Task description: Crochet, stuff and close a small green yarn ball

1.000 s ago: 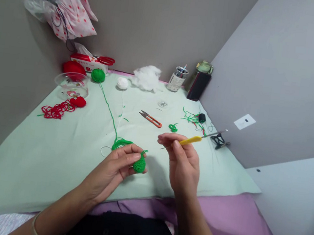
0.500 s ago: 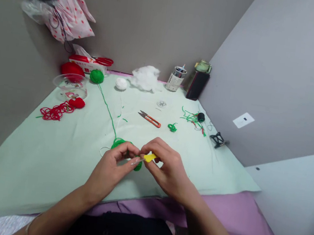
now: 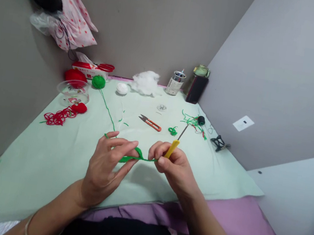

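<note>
My left hand (image 3: 102, 170) is closed on a green crocheted piece (image 3: 140, 152), pinching it between thumb and fingers; most of it is hidden. Green yarn wraps a raised finger of that hand and leads back to a green yarn ball (image 3: 98, 82). In my right hand (image 3: 180, 170) is a crochet hook (image 3: 173, 149) with a yellow handle, its metal shaft tilted up and away. The same hand pinches a short taut strand of green yarn (image 3: 148, 160) that runs across to the piece.
Orange thread snips (image 3: 152, 123) lie beyond my hands, beside a small green yarn coil (image 3: 173, 130). Red yarn (image 3: 59, 115) and a clear plastic bowl (image 3: 73, 90) are at left. White stuffing (image 3: 145, 83), a pen can (image 3: 175, 83) and a dark phone (image 3: 197, 89) stand at the back.
My hands have moved apart, drawing a green strand between them. The hook has swung from lying across the piece to pointing up and away. The left fingers have spread upward.
</note>
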Motion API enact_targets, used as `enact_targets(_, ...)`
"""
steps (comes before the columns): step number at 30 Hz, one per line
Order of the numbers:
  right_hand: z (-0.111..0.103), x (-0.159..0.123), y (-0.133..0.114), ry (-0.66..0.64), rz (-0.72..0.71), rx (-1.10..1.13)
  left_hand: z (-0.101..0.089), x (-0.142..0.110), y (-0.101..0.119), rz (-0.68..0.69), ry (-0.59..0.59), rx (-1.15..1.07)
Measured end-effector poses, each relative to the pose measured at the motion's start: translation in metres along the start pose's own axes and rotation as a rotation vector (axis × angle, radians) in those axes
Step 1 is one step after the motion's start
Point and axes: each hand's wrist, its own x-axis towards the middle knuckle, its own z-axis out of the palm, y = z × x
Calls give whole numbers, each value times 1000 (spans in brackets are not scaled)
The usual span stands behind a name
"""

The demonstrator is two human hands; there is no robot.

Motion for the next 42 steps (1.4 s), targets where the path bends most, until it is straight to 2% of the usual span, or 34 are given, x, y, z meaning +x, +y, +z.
enact_targets(3,2,2,2,-25,28,85,0,4,-2,11,-53,-112)
enact_targets(7,1,7,0,-75,78,220,1,8,-2,-87,-167,-200)
enact_targets(9,-1,8,-6,-103,90,215,-1,11,-3,-131,-189,-189)
enact_targets(11,-2,7,-11,-114,76,61,-3,13,-5,-140,-186,-166)
enact_targets(14,-1,4,-14,-63,16,-364,-4,13,-9,-142,-182,-167)
enact_targets(17,5,3,-6,56,-202,-741,-2,10,-10,-167,-181,-206)
enact_targets(19,7,3,1,108,-357,-870,0,8,-10,-179,-171,-219)
enact_targets(20,8,3,3,120,-388,-890,1,8,-9,-189,-167,-226)
enact_targets(22,10,2,4,141,-348,-837,2,7,-8,-216,-158,-256)
enact_targets(27,13,1,-5,154,-58,-441,2,5,-4,-315,-128,-378)
enact_targets(29,13,0,-7,146,9,-321,2,5,0,-395,-147,-431)
enact_targets(31,12,0,-6,165,46,-221,1,6,5,-551,-176,-535)
enact_targets(34,8,1,-3,219,28,-82,1,7,13,-883,-207,-774)
enact_targets(36,5,0,-2,285,-41,-35,2,7,16,-1047,-184,-918)
enact_targets(39,0,-3,-1,438,-111,-29,3,6,19,-1153,-129,-1049)
enact_targets(42,-2,-6,1,525,-84,5,5,7,20,-1202,-118,-1099)
